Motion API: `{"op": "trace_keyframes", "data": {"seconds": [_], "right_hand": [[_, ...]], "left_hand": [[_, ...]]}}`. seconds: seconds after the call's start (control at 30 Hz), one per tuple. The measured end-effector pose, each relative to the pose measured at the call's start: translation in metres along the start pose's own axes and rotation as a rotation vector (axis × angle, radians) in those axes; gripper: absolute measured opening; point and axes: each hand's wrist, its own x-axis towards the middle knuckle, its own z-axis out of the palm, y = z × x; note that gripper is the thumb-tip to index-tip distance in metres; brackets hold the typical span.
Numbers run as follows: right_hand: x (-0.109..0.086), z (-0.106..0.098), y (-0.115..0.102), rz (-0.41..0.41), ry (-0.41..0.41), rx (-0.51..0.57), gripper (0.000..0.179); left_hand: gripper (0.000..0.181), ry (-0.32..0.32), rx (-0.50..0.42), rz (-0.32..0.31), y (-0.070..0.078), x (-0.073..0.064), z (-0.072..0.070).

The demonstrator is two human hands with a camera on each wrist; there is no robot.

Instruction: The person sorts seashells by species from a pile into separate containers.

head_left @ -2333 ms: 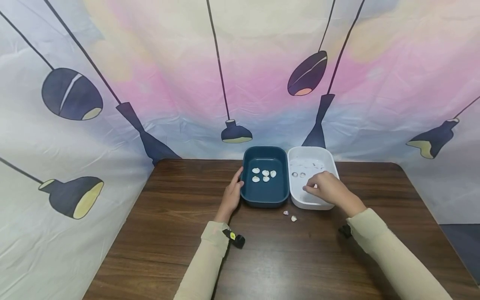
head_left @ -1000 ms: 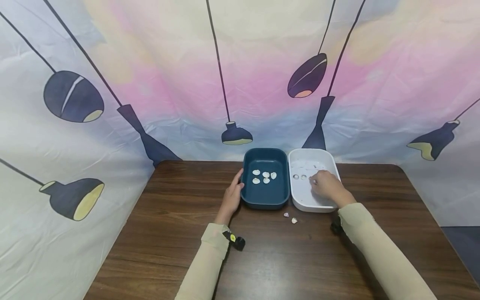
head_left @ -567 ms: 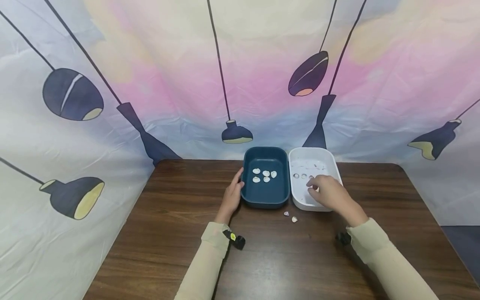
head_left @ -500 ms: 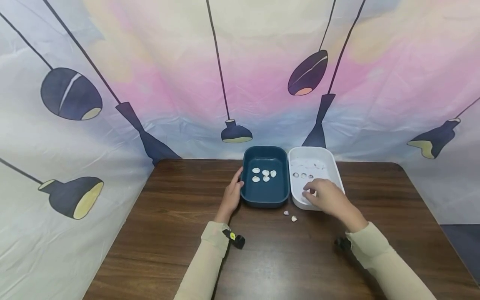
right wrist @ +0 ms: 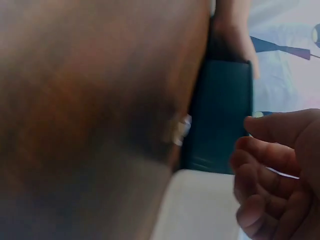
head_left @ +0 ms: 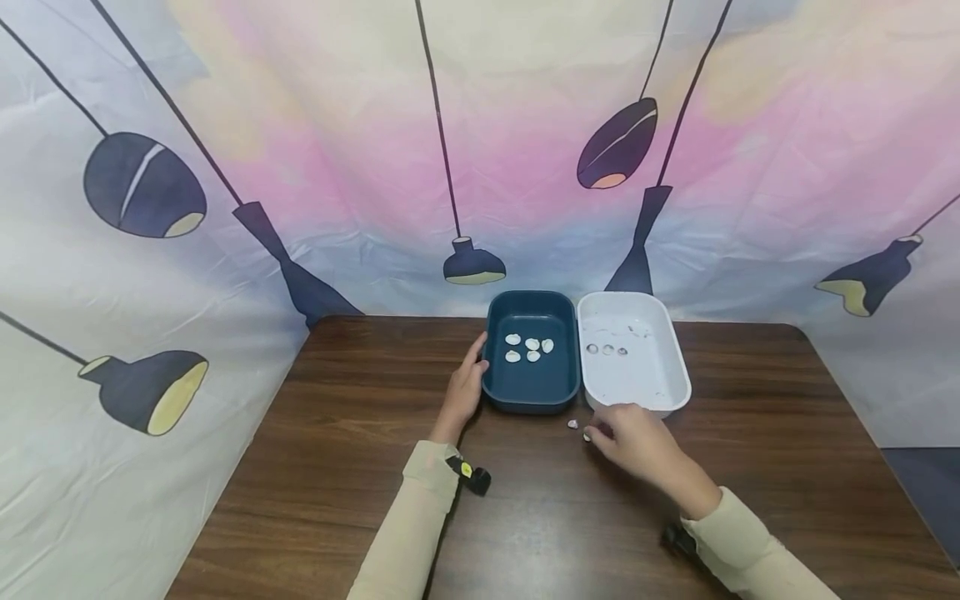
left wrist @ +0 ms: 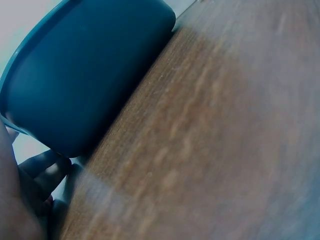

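Observation:
My left hand [head_left: 462,390] rests against the left side of the dark teal tray [head_left: 531,398], fingers along its outer wall. Inside that tray lie several white shells [head_left: 532,344]. The white tray [head_left: 652,383] stands close on its right, with three small round greyish shells [head_left: 608,350] in a row. In front of it, low over the table, is my right hand [head_left: 636,440], thumb and fingers bent but apart. A pale shell [head_left: 587,437] shows right at its thumb tip, partly covered. Left of it lies a purplish shell [head_left: 572,424]. The right wrist view shows nothing between the fingers [right wrist: 265,150].
Both trays stand at the back edge of the brown wooden table [head_left: 360,417]. Behind hangs a cloth backdrop [head_left: 360,150] printed with lamps. Small dark marks show on the white tray's far floor.
A third small shell now shows in the white tray's row. My right hand has left the tray, coming toward me and down to the shells on the table. My left hand stays put.

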Motion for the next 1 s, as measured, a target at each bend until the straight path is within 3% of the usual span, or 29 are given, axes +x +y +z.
{"op": "trace_keyframes", "data": {"seconds": [0.2, 0.37, 0.6, 0.8, 1.0], "right_hand": [[-0.005, 0.018, 0.005, 0.022, -0.104, 0.030, 0.009], [-0.007, 0.023, 0.007, 0.045, -0.177, 0.059, 0.017], [-0.007, 0.020, 0.012, 0.007, -0.190, 0.054, 0.012], [-0.006, 0.017, 0.014, -0.003, -0.170, 0.051, 0.039], [-0.004, 0.017, 0.015, 0.053, -0.180, 0.047, 0.048]], "left_hand": [[0.059, 0.000, -0.005, -0.004, 0.001, 0.001, 0.000], [0.059, -0.004, 0.003, -0.010, 0.001, 0.001, 0.001], [0.059, -0.001, -0.002, -0.006, 0.000, 0.001, 0.001], [0.059, 0.003, 0.000, -0.002, 0.000, 0.000, 0.001], [0.059, -0.005, -0.004, 0.003, 0.000, 0.000, 0.000]]}}
